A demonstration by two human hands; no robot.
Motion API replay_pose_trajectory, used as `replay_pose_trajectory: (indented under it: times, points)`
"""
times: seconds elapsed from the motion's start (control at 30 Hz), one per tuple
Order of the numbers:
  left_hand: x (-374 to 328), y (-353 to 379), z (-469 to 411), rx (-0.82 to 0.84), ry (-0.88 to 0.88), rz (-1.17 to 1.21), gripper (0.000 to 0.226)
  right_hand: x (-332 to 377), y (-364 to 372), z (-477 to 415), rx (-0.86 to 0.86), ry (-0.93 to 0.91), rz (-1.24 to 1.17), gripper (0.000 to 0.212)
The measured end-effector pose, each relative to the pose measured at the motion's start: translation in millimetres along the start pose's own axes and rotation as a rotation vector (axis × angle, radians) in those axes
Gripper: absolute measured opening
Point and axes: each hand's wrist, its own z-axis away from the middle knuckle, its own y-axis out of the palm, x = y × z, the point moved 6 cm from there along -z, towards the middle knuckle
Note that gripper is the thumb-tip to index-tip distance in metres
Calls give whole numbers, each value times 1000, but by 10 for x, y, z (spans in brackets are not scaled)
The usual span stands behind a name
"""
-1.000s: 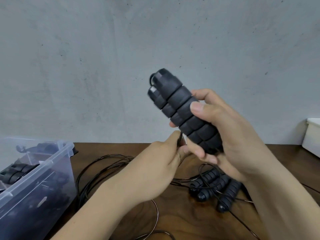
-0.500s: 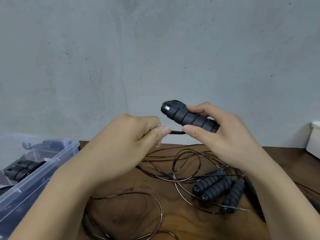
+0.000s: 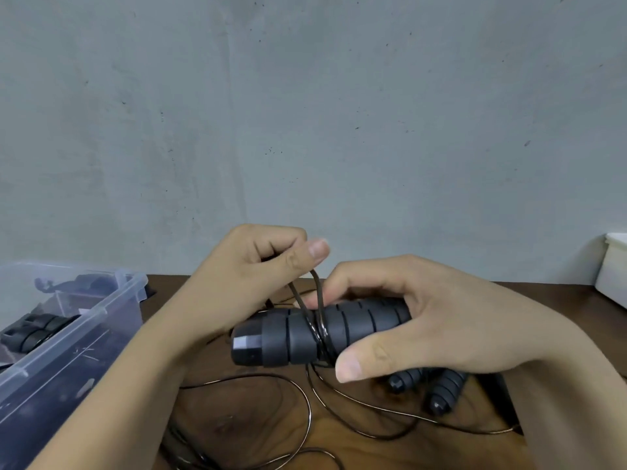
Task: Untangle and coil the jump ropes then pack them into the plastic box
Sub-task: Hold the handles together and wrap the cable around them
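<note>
Wall: bare grey, filling the upper half of the head view.
Table: dark wood grain, running along the foot of the wall.
Plastic box: clear, standing at the table's left edge, well apart from my hands; packed handles, black and ribbed, lie inside it.
Right hand: my fingers curl over the top and my thumb comes under the near side, so I grip the held handles around their right part.
Left hand: raised just above the left end of the held handles, thumb and curled fingers pinching the cord.
Held handles: black ribbed foam, lying level above the table, end cap pointing left; a second one seems to sit behind the first, mostly hidden.
Cord: thin and dark, dropping from my left pinch and wrapping around the middle of the held handles in a couple of turns.
Loose cord: slack loops on the table under my hands.
Spare handles: on the table, partly under my right hand.
White tub: at the far right edge.
</note>
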Motion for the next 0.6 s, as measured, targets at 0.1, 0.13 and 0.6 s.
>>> replay_pose_trajectory:
  times: [0.1,0.13,0.6]
  points:
    - [129,46,-34,45,-63,142,63,44,-26,54,-24,-35,-55,38]
    - [144,57,-56,42,-75,170,58,45,-60,66,-51,-57,-60,39]
    - [253,310,-128,-140,-142,235,57,-47,-412,55,-560,-304,-577,42]
